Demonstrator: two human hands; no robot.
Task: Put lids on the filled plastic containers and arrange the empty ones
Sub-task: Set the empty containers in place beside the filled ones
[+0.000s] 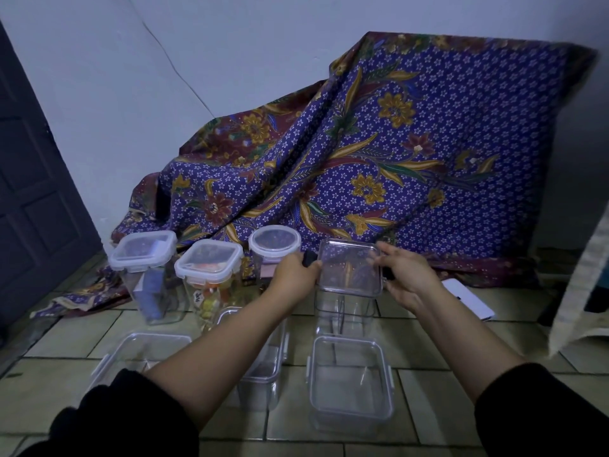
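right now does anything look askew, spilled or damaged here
The held lid looks slightly tilted on the tall container, not seated. A thin crack-like line runs down the wall. Nothing looks spilled.

A single wide-angle camera, worn on the person's head, looks forward and down. The tall clear container [346,291] stands slightly right of centre, near the camera and within reach; both forearms [227,351] run up towards it from the bottom edge. On the camera's side of the container, the tiled floor [461,407] fills the lower frame. Behind it a patterned cloth [412,153] and the wall [230,61] rise. Far to its left, a dark door [33,192] leans with the lens's curve.
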